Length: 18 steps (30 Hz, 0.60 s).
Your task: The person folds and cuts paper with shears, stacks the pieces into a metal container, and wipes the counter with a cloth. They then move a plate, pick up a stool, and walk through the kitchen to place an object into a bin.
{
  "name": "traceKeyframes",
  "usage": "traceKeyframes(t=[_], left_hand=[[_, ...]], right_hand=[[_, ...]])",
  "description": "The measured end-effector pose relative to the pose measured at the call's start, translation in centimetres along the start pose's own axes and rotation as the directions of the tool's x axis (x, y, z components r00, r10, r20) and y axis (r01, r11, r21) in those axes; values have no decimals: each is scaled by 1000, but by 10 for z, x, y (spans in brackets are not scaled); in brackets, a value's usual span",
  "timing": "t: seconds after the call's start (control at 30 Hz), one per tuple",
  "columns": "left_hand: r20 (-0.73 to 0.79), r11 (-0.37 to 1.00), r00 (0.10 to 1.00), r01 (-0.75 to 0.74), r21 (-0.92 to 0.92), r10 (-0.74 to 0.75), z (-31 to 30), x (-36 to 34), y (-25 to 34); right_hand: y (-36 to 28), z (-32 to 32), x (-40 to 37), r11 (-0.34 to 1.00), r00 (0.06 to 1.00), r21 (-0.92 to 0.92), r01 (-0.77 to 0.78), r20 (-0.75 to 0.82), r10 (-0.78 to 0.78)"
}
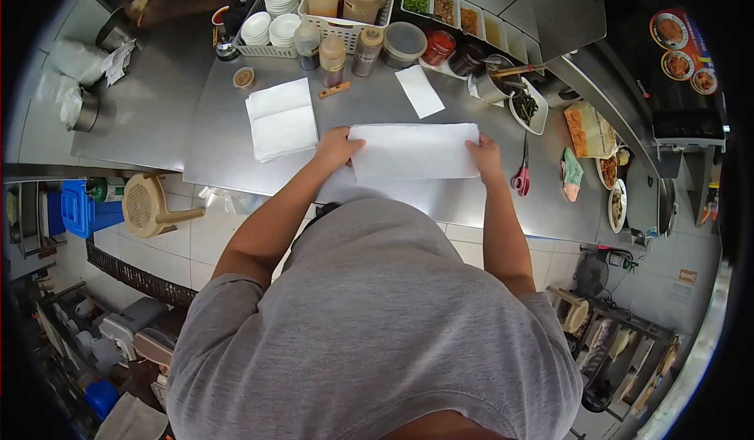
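A white paper sheet (414,150) lies flat on the steel counter (212,138) in front of me. My left hand (338,147) presses on its left edge, fingers curled over the paper. At the sheet's right edge my right hand (485,156) grips it. A stack of the same white sheets (280,118) sits to the left of my left hand. One smaller white sheet (419,91) lies behind, toward the containers.
Sauce bottles (331,58) and a basket of white bowls (271,20) stand at the back. A tray of toppings (459,14) is at back right. Pink-handled scissors (521,175) lie right of my right hand, near a dish of greens (526,104).
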<state>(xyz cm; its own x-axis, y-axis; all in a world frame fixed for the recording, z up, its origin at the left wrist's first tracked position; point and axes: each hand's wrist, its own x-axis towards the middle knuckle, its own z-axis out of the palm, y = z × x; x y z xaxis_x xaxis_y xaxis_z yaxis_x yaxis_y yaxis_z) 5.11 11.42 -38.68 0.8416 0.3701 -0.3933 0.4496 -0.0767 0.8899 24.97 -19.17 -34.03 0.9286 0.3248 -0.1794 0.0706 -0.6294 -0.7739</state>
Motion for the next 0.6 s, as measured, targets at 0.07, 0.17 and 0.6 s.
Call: traceKeyframes(t=[0.07,0.17,0.6], left_hand=[[-23,997,1000,-3,73,4,-2,-6,13],[-68,993,997,-11,121,19,0,-8,20],[-193,990,978,102,101,-81,12,-10,27]], right_hand=[[25,10,21,983,999,-183,-32,-31,27],[38,15,27,998,993,-37,49,-101,-53],[23,8,13,961,975,-225,162,-113,-190]])
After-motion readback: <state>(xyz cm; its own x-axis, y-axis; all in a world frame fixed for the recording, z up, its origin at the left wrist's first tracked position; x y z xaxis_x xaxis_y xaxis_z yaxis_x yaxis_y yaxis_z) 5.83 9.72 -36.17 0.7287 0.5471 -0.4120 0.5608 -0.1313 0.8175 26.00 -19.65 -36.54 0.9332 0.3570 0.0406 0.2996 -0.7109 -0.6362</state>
